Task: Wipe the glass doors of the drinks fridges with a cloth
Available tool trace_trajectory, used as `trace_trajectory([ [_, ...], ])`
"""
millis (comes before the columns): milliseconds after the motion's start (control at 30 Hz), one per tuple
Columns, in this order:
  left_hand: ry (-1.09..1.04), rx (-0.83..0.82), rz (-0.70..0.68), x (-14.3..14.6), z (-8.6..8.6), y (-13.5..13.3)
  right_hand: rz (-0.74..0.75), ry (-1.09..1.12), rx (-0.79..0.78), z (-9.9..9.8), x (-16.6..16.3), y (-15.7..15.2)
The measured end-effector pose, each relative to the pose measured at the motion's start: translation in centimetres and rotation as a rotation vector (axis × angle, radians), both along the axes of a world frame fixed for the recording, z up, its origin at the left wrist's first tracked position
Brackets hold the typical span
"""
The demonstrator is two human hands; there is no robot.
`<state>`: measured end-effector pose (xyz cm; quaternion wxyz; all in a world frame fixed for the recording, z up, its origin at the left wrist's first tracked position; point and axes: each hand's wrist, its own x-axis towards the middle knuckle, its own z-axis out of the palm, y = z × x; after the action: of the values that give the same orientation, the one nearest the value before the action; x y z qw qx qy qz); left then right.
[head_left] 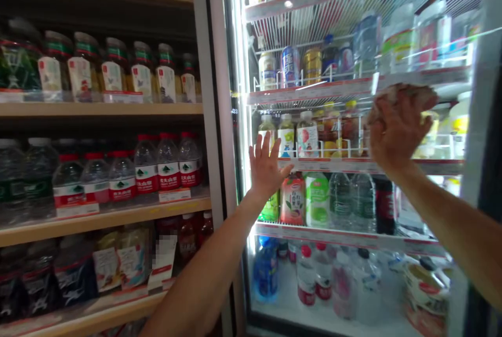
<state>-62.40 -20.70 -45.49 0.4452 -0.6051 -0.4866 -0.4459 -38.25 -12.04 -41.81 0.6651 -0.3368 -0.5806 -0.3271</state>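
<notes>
- Two bare hands are on the glass door (225,91) of a lit drinks cooler.
- Left hand (269,167): flat on the glass, fingers (266,143) straight and spread wide, holding nothing. It lies in front of the third rack from the top.
- Right hand (394,128): higher and more to the right, fingers bent over a pale cloth (406,94) and pressing it on the glass. The cloth shows above the knuckles, at the level of the second rack.
- Behind the left hand stand a pink bottle (293,198) and a green-white bottle (317,201); both have Chinese print, too blurred to read.
- Cans (290,65) in blue, yellow and white stand on the second rack; I cannot read their brands.
- A blue bottle (265,269) stands at the bottom left of the cooler.
- Red and white price strips (345,89) run along the rack edges; the writing is too small to read.
- Left of the cooler are wooden shelves (117,109). Jars (112,70) with white labels stand on the upper shelf.
- Below them are water bottles (168,167) with red caps and red labels with white Chinese characters and a small green mark; I cannot read the name with certainty.
</notes>
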Motion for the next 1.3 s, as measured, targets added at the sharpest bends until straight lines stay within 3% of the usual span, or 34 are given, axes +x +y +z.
trace_trajectory([
  [33,-0.005,0.040,-0.045,0.3,0.3,-0.1,-0.003,-0.011,0.001,0.0,-0.7,-0.4],
  [133,0.019,0.112,-0.288,2.5,1.4,-0.1,0.018,-0.388,0.081,-1.4,-3.4,-1.6],
  [233,0.085,0.028,-0.487,6.3,1.6,0.8,0.074,-0.570,0.154,-3.5,-4.1,-1.9],
  [300,0.097,-0.005,-0.469,8.5,1.5,1.9,0.111,-0.605,0.184,-4.2,-2.5,-1.6],
  [367,0.098,0.005,-0.360,9.4,1.9,2.9,0.112,-0.545,0.184,-4.3,0.2,-0.9],
  [500,0.114,0.039,-0.133,5.8,5.5,3.3,-0.005,-0.314,0.096,-4.4,4.3,0.8],
  [600,-0.093,0.212,0.019,1.7,7.1,2.2,-0.078,-0.317,0.084,-5.1,4.7,1.6],
  [667,-0.017,0.191,0.017,0.5,5.9,1.4,-0.103,-0.316,0.094,-5.6,4.3,1.7],
  [767,0.442,-0.070,-0.098,0.4,2.9,0.8,-0.110,-0.317,0.073,-5.9,4.0,1.6],
  [833,0.729,-0.208,-0.167,0.0,2.5,0.8,-0.098,-0.321,0.070,-5.8,4.0,1.5],
  [900,0.568,-0.111,-0.092,-1.1,3.8,0.8,-0.088,-0.319,0.074,-5.8,4.1,1.5],
  [967,0.272,0.125,-0.009,-2.6,5.1,0.7,-0.088,-0.318,0.063,-5.7,4.2,1.5],
  [1000,0.249,0.199,-0.008,-3.2,5.4,0.6,-0.091,-0.317,0.059,-5.7,4.2,1.5],
  [1167,0.713,0.041,-0.099,-4.8,3.2,-0.6,-0.095,-0.323,0.080,-5.7,4.2,1.5],
  [1300,0.509,0.211,-0.043,-5.5,2.7,-1.2,-0.096,-0.323,0.081,-5.7,4.2,1.5],
])
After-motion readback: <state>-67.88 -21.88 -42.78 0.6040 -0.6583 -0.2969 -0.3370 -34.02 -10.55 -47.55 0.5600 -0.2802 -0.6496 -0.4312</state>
